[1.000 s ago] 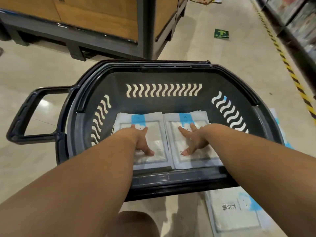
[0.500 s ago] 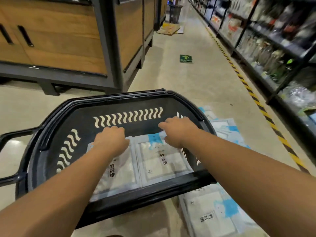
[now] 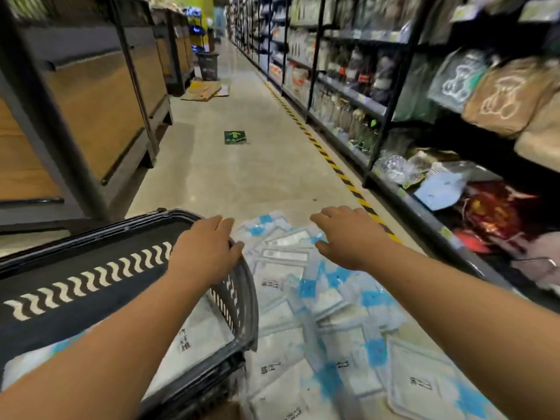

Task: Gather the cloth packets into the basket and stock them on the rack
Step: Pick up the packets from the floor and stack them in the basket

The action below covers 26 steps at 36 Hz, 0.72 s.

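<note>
My left grip (image 3: 206,253) is spread empty over the rim of the black plastic basket (image 3: 121,228), and my right grip (image 3: 348,237) hovers open above white-and-blue film-wrapped cloth packets (image 3: 318,313) heaped on the floor (image 3: 242,177) beneath it (light, floppy, slippery, I judge), best pinched by an edge.

One basket (image 3: 100,234), two hands (image 3: 207,253) (image 3: 348,237) — packets (image 3: 274,369) beyond counting.
</note>
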Motion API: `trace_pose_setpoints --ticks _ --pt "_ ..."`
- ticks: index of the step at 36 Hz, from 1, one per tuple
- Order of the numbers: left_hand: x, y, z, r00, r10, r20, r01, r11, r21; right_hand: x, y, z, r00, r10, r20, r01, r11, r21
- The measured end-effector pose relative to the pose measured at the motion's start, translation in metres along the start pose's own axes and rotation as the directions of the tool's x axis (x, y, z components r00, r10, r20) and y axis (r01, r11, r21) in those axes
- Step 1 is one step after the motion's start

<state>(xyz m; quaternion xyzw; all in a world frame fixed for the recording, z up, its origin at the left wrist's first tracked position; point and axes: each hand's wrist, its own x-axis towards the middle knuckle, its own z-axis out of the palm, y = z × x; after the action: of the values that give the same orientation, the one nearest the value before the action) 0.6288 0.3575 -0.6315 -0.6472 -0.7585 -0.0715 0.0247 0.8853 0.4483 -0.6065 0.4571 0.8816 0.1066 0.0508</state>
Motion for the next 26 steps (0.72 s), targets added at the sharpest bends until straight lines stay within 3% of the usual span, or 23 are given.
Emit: trace_pose_setpoints --ticks 15,26 --pt "0.026 0.189 0.119 0.933 0.304 0.19 -0.304 0.952 -0.034 -0.117 0.155 0.141 0.936 0.243 0.254 -0.242 0.97 -0.038" --pt "-0.03 0.18 0.255 0.849 0.297 0.437 -0.316 0.948 -0.031 -0.18 0.175 0.274 0.829 0.302 0.471 -0.332 0.943 -0.02"
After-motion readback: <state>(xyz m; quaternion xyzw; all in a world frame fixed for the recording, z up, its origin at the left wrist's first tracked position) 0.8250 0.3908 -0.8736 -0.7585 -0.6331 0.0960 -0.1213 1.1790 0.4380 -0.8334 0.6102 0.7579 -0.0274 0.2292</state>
